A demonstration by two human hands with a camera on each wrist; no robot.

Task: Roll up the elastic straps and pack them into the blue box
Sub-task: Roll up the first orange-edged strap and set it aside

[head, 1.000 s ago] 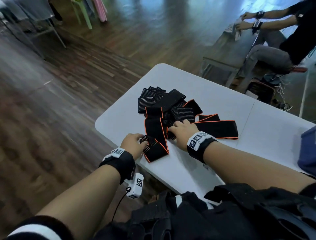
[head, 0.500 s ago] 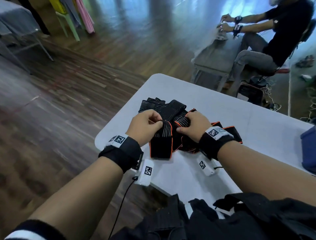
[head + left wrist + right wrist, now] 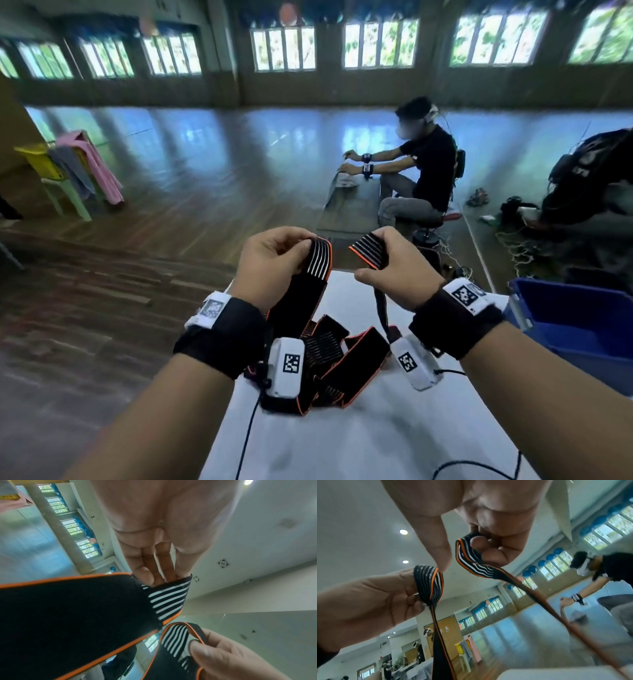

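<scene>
Black elastic straps with orange edging lie in a loose pile point(image 3: 337, 358) on the white table point(image 3: 342, 442). My left hand point(image 3: 301, 251) is raised above the pile and pinches a white-striped strap end point(image 3: 320, 260), seen close in the left wrist view point(image 3: 169, 597). Level with it, my right hand point(image 3: 375, 262) grips another striped end point(image 3: 370, 251) in curled fingers point(image 3: 494, 555). Both lengths hang down to the pile; whether they belong to one strap I cannot tell. The blue box point(image 3: 579, 329) stands at the table's right side.
A seated person point(image 3: 428, 171) works at a low grey table point(image 3: 352, 202) beyond mine. A chair draped with pink and grey cloths point(image 3: 85, 168) stands far left. Bags and cables point(image 3: 513, 219) lie on the floor at right. A cable point(image 3: 479, 466) trails over my table.
Both hands have risen from the pile on the table, each lifting a striped strap end into the air. The head view has tilted up towards the room.
</scene>
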